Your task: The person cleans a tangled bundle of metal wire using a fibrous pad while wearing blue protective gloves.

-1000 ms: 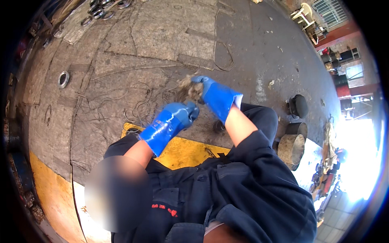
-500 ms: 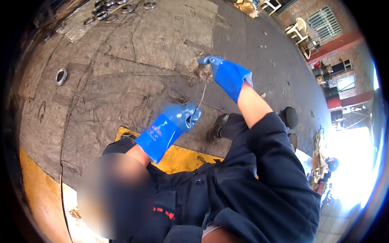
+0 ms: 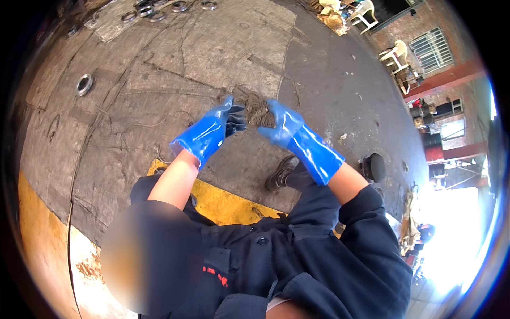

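From where I sit, the workshop floor is covered by worn brown matting (image 3: 212, 58), stretching out beyond both hands. Between them is a shaggy bundle (image 3: 258, 110), grey-brown, rough and stringy, its upper edge ragged. My right hand (image 3: 284, 125), blue-gloved, grips its right side with curved fingers. My left hand (image 3: 223, 114) faces its other side, fingers extended and parted; I can't tell whether they touch it. Just below the right hand I see a dark boot (image 3: 281, 173); below both, a yellow edge (image 3: 234, 203). Beyond the right hand, the matting's border gives way to broad dark floor (image 3: 329, 69). Well left of the left hand lies a metal ring (image 3: 84, 84).
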### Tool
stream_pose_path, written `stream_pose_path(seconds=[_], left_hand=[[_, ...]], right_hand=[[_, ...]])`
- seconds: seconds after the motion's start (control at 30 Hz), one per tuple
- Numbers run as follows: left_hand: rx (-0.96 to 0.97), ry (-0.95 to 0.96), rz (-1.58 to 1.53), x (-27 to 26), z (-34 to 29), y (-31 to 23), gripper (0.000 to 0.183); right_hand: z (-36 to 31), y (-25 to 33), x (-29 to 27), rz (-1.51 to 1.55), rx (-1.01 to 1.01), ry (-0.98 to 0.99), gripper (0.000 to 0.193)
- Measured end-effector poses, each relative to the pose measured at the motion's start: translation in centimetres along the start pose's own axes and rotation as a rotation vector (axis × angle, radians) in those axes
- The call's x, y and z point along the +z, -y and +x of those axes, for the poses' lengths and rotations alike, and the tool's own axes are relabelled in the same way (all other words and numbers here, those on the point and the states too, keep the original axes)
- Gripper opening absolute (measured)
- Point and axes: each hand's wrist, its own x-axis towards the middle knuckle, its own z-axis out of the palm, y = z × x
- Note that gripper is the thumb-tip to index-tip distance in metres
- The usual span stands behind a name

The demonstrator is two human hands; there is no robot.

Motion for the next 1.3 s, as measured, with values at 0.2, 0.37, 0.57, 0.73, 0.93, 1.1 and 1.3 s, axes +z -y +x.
stream_pose_path(seconds=[0.2, 0.37, 0.57, 0.73, 0.93, 1.1, 1.3], left_hand=[[-0.034, -0.077, -0.136, -0.3, 1.9, 0.4, 0.045], [0.026, -0.033, 0.026, -4.3, 5.8, 4.3, 0.034], [0.081, 0.022, 0.224, -1.9, 3.2, 4.2, 0.034], [0.084, -0.086, 0.009, -4.8, 3.8, 4.5, 0.024], [0.196, -0.334, 0.189, -1.7, 1.2, 0.7, 0.019], [0.405, -0.429, 0.323, 0.0, -0.4, 0.2, 0.028], [0.590, -0.733, 0.169, -8.6, -4.0, -6.4, 0.027]], right_hand=[[-2.7, -0.4, 3.0, -0.210, -0.286, -0.044, 0.080], [-3.5, 2.2, 2.8, -0.246, -0.489, 0.002, 0.075], [-4.7, 0.3, 4.2, -0.258, -0.625, -0.064, 0.068], [-4.9, 1.2, 3.0, -0.129, -0.338, 0.104, 0.065], [-5.0, -7.8, 5.8, 0.715, 0.404, -0.231, 0.073], [-1.7, -11.6, 7.8, 1.432, 0.605, -0.222, 0.067], [-1.5, -16.2, 6.8, 1.585, 0.749, -0.212, 0.054]])
